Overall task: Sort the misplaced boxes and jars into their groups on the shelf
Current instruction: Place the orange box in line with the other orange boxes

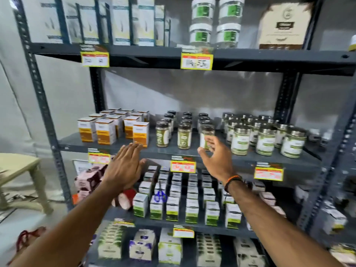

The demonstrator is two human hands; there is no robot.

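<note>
On the middle shelf stand orange-and-white boxes at the left, dark-lidded jars of green powder in the middle and silver-lidded jars at the right. One orange-and-white box stands forward, nearest the dark-lidded jars. My left hand is flat and open just below and in front of that box, holding nothing. My right hand is open with fingers spread right in front of the rightmost front dark-lidded jar, partly hiding it; I cannot tell whether they touch.
The shelf below holds rows of green-and-white boxes, pink boxes and blue-handled scissors. The top shelf has tall white boxes, clear jars and a beige carton. Yellow price tags hang on shelf edges. A stool stands left.
</note>
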